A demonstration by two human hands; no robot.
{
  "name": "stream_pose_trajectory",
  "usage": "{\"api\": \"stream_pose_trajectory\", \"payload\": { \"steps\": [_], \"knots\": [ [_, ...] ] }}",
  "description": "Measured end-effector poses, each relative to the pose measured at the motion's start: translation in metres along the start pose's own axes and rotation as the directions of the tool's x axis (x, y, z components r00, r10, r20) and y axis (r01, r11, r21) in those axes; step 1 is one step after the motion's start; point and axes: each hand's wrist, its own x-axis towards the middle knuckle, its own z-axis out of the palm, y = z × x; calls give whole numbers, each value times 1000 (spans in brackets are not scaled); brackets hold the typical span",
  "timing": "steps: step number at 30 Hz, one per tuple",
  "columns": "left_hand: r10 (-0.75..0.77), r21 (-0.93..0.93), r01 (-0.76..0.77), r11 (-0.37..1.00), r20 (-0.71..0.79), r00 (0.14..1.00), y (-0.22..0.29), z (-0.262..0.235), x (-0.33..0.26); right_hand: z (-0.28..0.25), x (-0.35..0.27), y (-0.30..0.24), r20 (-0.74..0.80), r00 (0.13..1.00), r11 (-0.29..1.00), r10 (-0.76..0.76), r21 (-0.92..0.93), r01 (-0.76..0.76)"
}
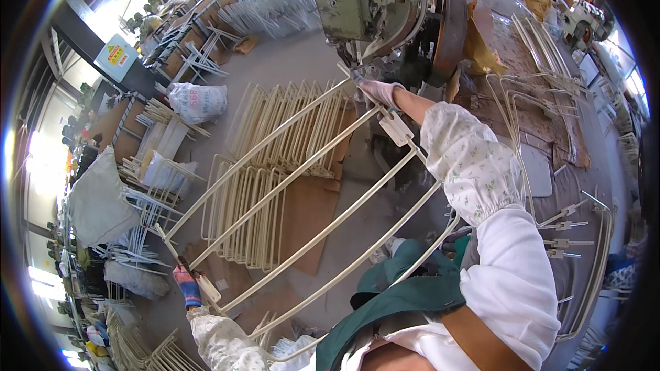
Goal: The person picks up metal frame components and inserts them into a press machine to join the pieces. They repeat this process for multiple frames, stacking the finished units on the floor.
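Observation:
A large cream metal rack [292, 239] of several long parallel bars stretches slantwise between my hands. My left hand [187, 287], in a pink and blue glove, is closed round its near-left side bar, beside a flat cream plate [208, 288]. At the opposite side bar, my right hand [377, 91] in a pale pink glove grips the rack next to another cream plate [397, 128]. That end of the rack reaches the lower working part of a green press machine [342, 12]. Whether it touches the machine I cannot tell.
Bent cream tube frames [244, 216] lie stacked on cardboard [313, 223] on the floor below the rack. At right, more frame parts [540, 45] rest on a covered table [577, 144]. A white sack [198, 102] and piles of white tubes [275, 3] stand farther off.

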Motion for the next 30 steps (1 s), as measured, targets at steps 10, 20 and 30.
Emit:
{"api": "stream_pose_trajectory", "payload": {
  "steps": [10,20,30],
  "knots": [
    [-83,178,84,980,-11,996,14,18,-2,6,17,26,-391,855,927,-341,-292,236],
    [-266,255,240,937,71,961,-21,-22,40,-3,-4,-2,-138,982,987,-127,-116,111],
    [-459,44,457,888,68,886,0,9,-24,38,-3,17,-445,436,609,-782,-691,389]
  ]
}}
